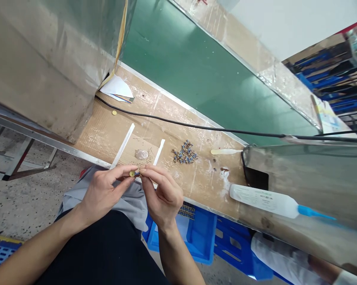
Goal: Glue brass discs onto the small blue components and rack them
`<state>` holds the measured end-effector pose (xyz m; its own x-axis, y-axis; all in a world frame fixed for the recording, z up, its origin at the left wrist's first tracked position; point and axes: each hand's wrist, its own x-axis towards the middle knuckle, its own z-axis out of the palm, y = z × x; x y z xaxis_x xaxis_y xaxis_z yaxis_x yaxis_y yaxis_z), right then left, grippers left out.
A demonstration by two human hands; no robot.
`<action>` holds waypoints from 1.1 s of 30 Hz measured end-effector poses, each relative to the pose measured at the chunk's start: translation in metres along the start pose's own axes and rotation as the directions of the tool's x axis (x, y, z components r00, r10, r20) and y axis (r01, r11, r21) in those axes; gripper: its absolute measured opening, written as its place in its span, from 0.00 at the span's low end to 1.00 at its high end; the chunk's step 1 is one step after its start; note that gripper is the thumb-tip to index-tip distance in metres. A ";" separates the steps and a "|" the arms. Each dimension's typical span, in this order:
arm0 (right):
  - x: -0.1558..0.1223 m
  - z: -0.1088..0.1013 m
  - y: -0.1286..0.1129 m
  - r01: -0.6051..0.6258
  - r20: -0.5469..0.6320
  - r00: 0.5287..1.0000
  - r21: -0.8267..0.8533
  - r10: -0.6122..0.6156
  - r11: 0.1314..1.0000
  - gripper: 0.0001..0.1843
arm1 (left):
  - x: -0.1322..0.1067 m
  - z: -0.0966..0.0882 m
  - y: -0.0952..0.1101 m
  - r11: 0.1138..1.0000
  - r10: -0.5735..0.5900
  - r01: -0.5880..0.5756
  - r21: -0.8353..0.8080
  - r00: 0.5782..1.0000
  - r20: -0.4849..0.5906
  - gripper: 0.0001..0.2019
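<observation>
My left hand (105, 192) pinches a small round yellow piece (132, 173) between thumb and fingertips. My right hand (163, 194) is closed at the fingertips on a tiny blue-and-metal part (137, 173), which meets the yellow piece; its exact kind is too small to tell. Both hands are over the front edge of the bench. Just beyond them, a clear lump (142, 154) lies among scattered tiny bits on a board between two white strips (159, 152). A pile of small blue-and-brass parts (185, 152) sits to the right.
A black cable (166, 120) crosses the bench. At right are a white-handled stick (226, 151) and a white bottle with blue nozzle (264, 201). Below the edge is a blue tray (200, 233) with rows of parts. A person's sleeve (281, 257) shows at lower right.
</observation>
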<state>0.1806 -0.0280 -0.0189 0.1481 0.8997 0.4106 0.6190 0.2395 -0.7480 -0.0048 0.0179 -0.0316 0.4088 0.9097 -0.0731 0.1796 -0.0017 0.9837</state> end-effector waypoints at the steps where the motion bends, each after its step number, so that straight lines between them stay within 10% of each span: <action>1: 0.000 0.000 0.000 0.002 0.001 1.000 -0.002 -0.002 1.000 0.15 | 0.000 0.000 0.000 1.000 0.005 -0.005 0.004 1.000 -0.003 0.14; 33: -0.003 -0.008 0.004 0.350 0.124 0.933 -0.105 -0.337 0.931 0.26 | -0.003 -0.008 0.022 0.920 0.177 -0.188 0.344 0.982 0.065 0.14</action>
<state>0.1886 -0.0324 -0.0189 -0.1658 0.8045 0.5704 0.7092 0.4991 -0.4979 -0.0092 0.0186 -0.0087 0.4916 0.8660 0.0913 0.3963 -0.3159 0.8621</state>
